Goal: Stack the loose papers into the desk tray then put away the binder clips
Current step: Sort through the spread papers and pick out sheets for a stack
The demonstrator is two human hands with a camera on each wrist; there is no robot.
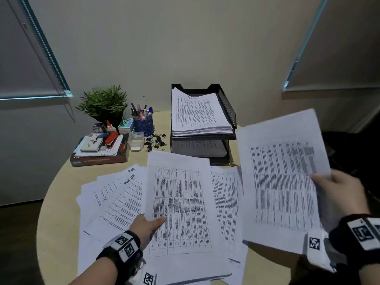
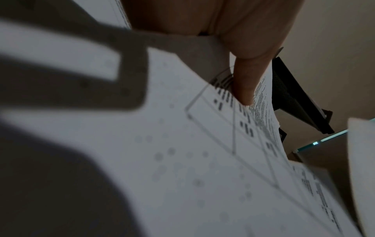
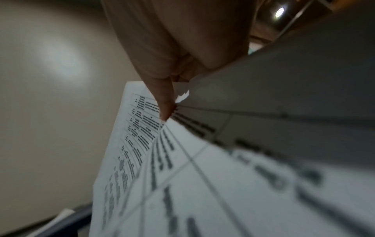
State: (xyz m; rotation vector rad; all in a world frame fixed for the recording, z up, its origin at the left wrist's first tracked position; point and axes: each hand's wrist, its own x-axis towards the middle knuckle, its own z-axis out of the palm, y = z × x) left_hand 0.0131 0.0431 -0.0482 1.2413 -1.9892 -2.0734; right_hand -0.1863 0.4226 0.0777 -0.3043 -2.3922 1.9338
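Round pale counter [image 1: 61, 202], spread with loose papers [image 1: 115, 200] fanned out in front of the desk tray [image 1: 228, 108]. Black mesh, two-tiered, standing at the far side of the counter; upper tier stacked thick with printed sheets, lower tier holding a thinner layer. Just in front of the tray and right of it, lifted clear of the counter: a sheet of tables [image 1: 281, 182], pinched at its right edge by the right hand [image 1: 337, 194], thumb on top, fingers behind. In front of the tray and left of that sheet: a second printed page [image 1: 178, 206], raised off the spread, gripped at its lower left edge by the left hand [image 1: 147, 225], thumb [image 2: 246, 83] pressing the printed face. Left of the tray, a clutter of a potted plant [image 1: 103, 103], a blue pen cup [image 1: 143, 122] and a book pile [image 1: 98, 149]. Between pen cup and tray, touching neither hand: a small heap of black binder clips [image 1: 155, 141] beside a clear box [image 1: 136, 139].
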